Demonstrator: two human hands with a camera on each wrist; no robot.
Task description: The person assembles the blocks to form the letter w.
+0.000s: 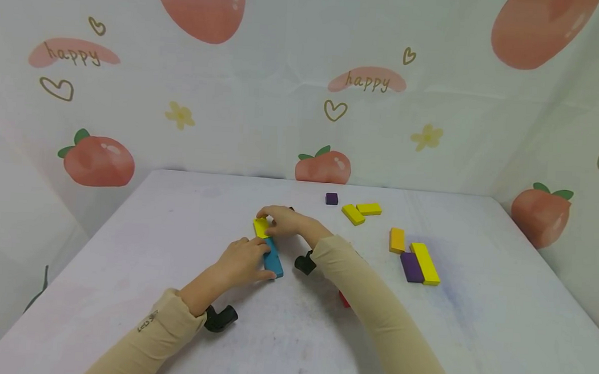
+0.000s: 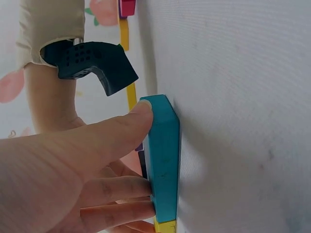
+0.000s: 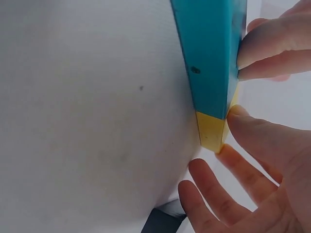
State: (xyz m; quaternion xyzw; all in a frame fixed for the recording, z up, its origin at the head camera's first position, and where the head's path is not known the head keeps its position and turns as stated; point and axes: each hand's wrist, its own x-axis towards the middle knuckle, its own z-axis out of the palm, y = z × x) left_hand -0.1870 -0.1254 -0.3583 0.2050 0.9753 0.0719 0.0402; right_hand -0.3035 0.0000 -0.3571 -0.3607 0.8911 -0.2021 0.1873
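Note:
A blue block [image 1: 273,260] lies flat on the table, end to end with a yellow block [image 1: 261,227] at its far end. My left hand [image 1: 242,261] pinches the blue block, its thumb at the near end and fingertips on the side and top, as the left wrist view also shows on the blue block [image 2: 164,160]. Around the yellow block my right hand [image 1: 283,220] has its thumb and forefinger; in the right wrist view they touch the yellow block [image 3: 210,131] beside the joint, the other fingers spread. The two blocks touch or nearly touch.
At the right lie an orange block [image 1: 397,240], a purple block [image 1: 411,267] and a long yellow block [image 1: 425,264]. Farther back are two yellow blocks [image 1: 353,214] and a small purple block [image 1: 332,199]. The right sleeve partly hides a red block [image 1: 344,299].

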